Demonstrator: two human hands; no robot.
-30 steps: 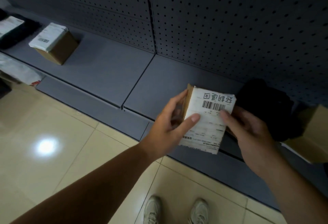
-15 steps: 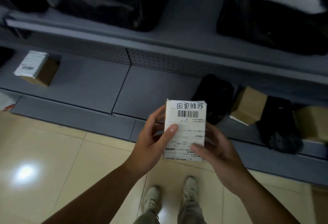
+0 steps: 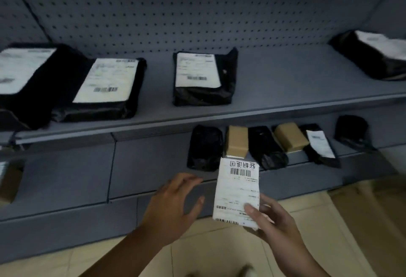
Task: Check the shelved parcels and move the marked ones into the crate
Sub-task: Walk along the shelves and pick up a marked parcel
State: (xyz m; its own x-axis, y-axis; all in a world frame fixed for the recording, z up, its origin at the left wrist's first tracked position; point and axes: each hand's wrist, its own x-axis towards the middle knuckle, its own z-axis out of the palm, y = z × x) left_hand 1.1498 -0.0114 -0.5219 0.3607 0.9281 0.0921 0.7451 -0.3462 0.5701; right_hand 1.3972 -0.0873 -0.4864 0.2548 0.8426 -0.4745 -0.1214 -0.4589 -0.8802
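Parcel with the handwritten mark is gripped low by the right hand at 5 o'clock, left hand spread open at its 9 o'clock, so a fuller grip is probably wanted before it's carried to the crate.

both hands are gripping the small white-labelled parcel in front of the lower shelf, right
Not both. In the head view only the right hand grips the small white-labelled parcel in front of the lower grey shelf; the left hand is apart from it, fingers spread, holding nothing.
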